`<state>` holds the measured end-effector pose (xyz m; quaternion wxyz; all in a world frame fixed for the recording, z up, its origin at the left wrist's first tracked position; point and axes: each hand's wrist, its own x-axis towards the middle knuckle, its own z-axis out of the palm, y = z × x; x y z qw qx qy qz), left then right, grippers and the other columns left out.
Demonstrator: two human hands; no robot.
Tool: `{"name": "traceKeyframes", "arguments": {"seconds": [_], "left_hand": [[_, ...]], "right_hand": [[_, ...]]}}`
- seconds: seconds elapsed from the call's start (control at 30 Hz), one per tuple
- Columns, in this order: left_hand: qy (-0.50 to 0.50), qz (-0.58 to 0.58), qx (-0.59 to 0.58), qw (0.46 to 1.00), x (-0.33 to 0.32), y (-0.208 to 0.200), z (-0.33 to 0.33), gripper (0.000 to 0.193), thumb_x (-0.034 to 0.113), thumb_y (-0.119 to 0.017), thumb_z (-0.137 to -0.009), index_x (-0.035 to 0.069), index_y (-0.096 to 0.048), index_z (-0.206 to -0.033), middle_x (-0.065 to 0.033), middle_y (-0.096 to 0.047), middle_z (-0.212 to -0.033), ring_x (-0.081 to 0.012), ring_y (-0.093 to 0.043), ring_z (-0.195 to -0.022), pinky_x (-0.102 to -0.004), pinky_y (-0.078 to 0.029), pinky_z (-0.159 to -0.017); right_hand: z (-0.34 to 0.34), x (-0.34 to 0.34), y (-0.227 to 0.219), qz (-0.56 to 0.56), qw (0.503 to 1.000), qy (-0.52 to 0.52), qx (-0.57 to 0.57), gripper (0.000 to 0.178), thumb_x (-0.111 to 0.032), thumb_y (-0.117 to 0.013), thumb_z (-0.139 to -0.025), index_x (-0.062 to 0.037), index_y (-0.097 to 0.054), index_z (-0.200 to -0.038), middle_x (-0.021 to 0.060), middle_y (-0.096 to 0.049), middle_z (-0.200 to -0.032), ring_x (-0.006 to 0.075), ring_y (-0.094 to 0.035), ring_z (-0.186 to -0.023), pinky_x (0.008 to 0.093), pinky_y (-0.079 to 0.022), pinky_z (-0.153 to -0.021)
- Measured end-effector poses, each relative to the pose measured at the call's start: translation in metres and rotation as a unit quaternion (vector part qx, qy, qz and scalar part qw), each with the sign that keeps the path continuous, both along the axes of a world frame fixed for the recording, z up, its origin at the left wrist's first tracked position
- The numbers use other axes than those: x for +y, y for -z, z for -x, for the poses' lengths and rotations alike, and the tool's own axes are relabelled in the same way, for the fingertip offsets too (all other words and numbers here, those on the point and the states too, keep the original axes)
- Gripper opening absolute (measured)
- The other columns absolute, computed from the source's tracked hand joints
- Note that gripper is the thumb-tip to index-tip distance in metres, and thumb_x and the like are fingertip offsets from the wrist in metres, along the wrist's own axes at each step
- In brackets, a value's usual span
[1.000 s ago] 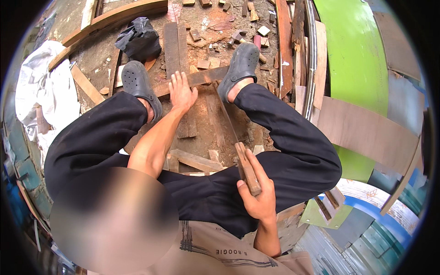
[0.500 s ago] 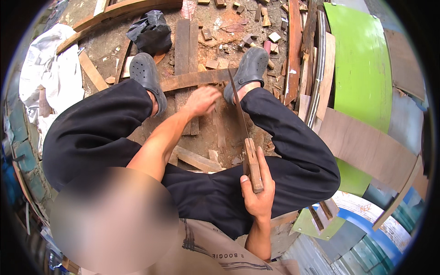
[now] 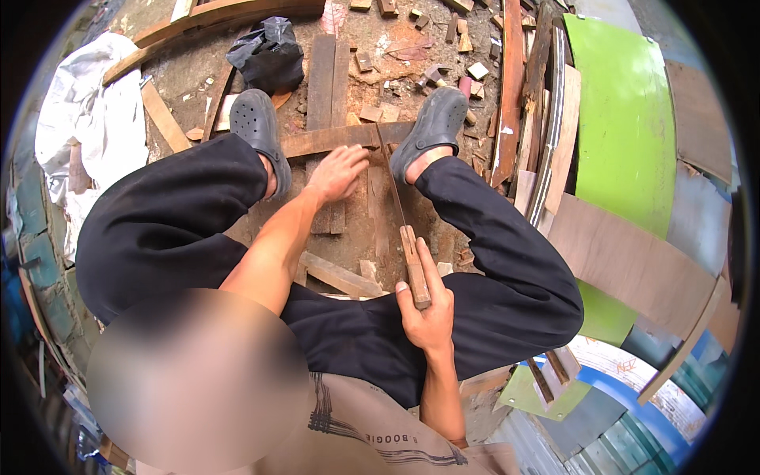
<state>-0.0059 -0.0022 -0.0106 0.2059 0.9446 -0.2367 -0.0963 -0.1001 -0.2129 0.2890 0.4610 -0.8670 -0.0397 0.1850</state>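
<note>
A handsaw (image 3: 415, 269) with a wooden handle is gripped in my right hand (image 3: 428, 319), its thin blade slanting up and away from me. The blade's far end reaches over a narrow brown wooden strip (image 3: 321, 142) that lies crosswise between my feet. Whether the teeth touch the wood, I cannot tell. My left hand (image 3: 340, 172) is at the near edge of this strip, left of the blade, with fingers stretched out and nothing visible in them. Beneath the crosswise strip, long dark boards (image 3: 321, 87) run away from me. My grey clogs (image 3: 255, 123) stand at either end of the strip.
Small wood offcuts (image 3: 370, 113) litter the ground ahead. A black plastic bag (image 3: 267, 59) and a white cloth (image 3: 87, 111) are at the left. Long planks (image 3: 509, 95) and a green sheet (image 3: 621, 119) line the right side. A short wood piece (image 3: 340, 275) lies between my knees.
My right hand and the saw have shifted left and slightly nearer, so the blade now lies farther left across the strip. My left hand has moved a little left, its fingers straightening.
</note>
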Motion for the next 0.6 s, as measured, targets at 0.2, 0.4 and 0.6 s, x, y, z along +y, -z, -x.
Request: {"name": "traceKeyframes", "arguments": {"seconds": [0.2, 0.4, 0.6], "left_hand": [[-0.224, 0.01, -0.007, 0.975, 0.014, -0.001, -0.022, 0.06, 0.018, -0.066, -0.09, 0.014, -0.051, -0.148, -0.0147, -0.039, -0.162, -0.0309, -0.035, -0.15, -0.0457, -0.031, -0.123], [-0.233, -0.02, 0.101, 0.967, 0.006, 0.003, -0.02, 0.067, 0.023, -0.064, -0.095, 0.015, -0.04, -0.157, -0.0182, -0.032, -0.165, -0.0358, -0.031, -0.152, -0.0481, -0.032, -0.123], [-0.248, -0.038, 0.134, 0.959, 0.003, 0.002, -0.019, 0.07, 0.024, -0.063, -0.096, 0.015, -0.036, -0.159, -0.0187, -0.027, -0.167, -0.037, -0.027, -0.154, -0.0498, -0.032, -0.123]], "right_hand": [[0.005, 0.005, 0.02, 0.003, 1.0, 0.002, 0.002, 0.067, -0.001, -0.063, -0.09, 0.0034, -0.041, -0.154, 0.0286, -0.064, -0.134, 0.0321, -0.075, -0.104, 0.0336, -0.057, -0.083], [0.015, 0.012, 0.015, 0.009, 0.999, 0.033, 0.04, 0.067, -0.002, -0.063, -0.09, -0.0001, -0.043, -0.154, 0.0241, -0.063, -0.14, 0.0326, -0.07, -0.118, 0.0339, -0.054, -0.095], [0.018, 0.012, 0.027, 0.007, 0.998, 0.031, 0.05, 0.066, -0.002, -0.062, -0.09, -0.0007, -0.044, -0.153, 0.0246, -0.062, -0.139, 0.0335, -0.067, -0.122, 0.0364, -0.053, -0.098]]}}
